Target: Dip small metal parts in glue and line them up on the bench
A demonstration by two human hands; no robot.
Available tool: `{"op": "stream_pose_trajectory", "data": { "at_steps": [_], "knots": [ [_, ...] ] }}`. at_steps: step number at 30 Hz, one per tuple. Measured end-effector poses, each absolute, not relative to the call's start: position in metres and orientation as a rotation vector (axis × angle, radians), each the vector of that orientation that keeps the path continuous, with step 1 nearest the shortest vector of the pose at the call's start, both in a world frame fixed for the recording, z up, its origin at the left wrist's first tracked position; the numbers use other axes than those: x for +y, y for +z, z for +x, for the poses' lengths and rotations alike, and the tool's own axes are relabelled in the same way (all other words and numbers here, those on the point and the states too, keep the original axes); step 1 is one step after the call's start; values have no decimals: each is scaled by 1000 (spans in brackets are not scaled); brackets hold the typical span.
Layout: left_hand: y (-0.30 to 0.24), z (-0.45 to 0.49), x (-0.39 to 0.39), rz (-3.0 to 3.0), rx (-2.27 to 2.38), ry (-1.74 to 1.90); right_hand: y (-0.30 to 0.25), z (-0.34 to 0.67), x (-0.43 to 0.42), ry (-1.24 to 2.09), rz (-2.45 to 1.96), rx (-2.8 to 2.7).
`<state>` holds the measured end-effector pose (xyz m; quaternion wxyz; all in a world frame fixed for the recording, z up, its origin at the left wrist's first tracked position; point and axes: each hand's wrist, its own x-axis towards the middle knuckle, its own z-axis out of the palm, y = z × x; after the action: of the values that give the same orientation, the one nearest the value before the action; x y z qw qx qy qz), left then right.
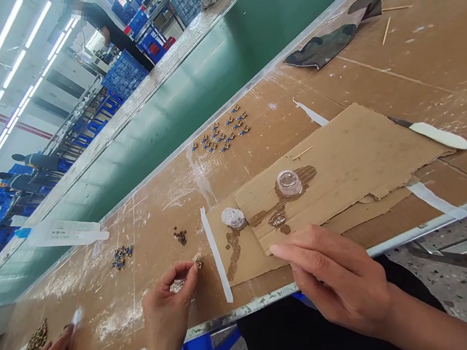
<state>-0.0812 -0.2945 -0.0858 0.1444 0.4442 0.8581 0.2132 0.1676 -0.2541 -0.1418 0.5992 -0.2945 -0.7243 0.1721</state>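
Note:
My left hand (171, 302) pinches a tiny gold-coloured metal piece (199, 264) between thumb and forefinger, just above the table near a white tape strip (216, 256). My right hand (337, 276) hovers over the near edge of a cardboard sheet (353, 153), its fingers pressed together; whatever they hold, if anything, is hidden. Beyond it on the cardboard sit a small clear round dish (289, 183) and a whitish disc-like blob (233, 218), with wet brown stains around them. A little pile of dark beads (181, 236) lies beyond my left hand.
Small blue-and-gold pieces (221, 136) stand in rows; more are heaped (122, 256) at left. A plastic bottle (65, 233), a white-handled knife (439, 135), a camouflage cloth (331, 42) and toothpicks (386, 31) lie about. Another person's hand (58, 344) is by a gold pile (36, 338).

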Motion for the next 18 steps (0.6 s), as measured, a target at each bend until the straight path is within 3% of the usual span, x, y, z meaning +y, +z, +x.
{"op": "stream_pose_trajectory", "data": {
  "at_steps": [13,18],
  "knots": [
    [-75,-78,-279,1530,2468,289,-143,168,-252,433,-649,-1654],
    [-72,-78,-283,1658,2422,333,-146,169,-252,438,-641,-1653]
  ]
}}
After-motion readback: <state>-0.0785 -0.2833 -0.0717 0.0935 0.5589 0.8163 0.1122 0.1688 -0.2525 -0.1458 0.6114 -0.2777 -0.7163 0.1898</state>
